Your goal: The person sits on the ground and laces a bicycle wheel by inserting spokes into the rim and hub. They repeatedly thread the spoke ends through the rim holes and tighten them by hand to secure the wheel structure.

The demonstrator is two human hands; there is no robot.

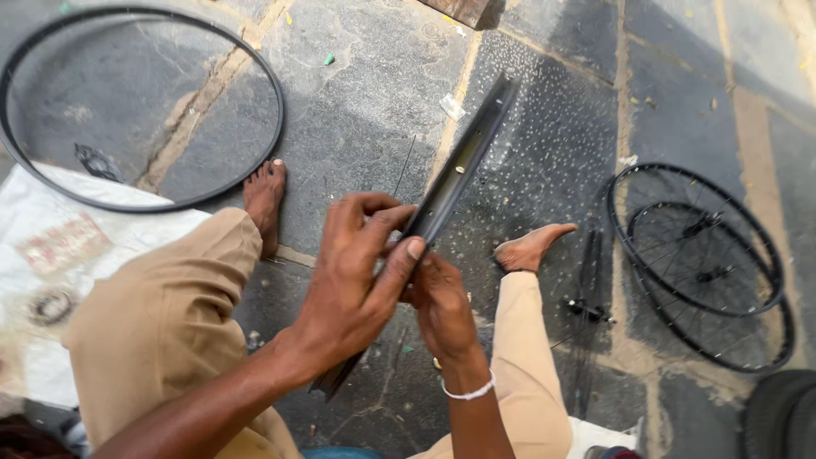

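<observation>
The left hand point(361, 272) grips a black rim point(459, 166) seen edge-on, thumb and fingers pinched over its near end. The right hand point(442, 310) clasps the same rim just below, at 5 o'clock of the left. The rim runs toward 1 o'clock above the stone floor point(365, 110). A bare hoop point(263, 85) lies at 10 o'clock; spoked wheels point(705, 263) lie at 3 o'clock.

You've got tan trousers point(161, 323) on, loose and a bit creased over both legs, and you're barefoot. No sleeves on your forearms. There's a thin white bangle point(467, 393) round the wrist of your right hand point(442, 310); your left hand point(353, 280) wears nothing.
</observation>
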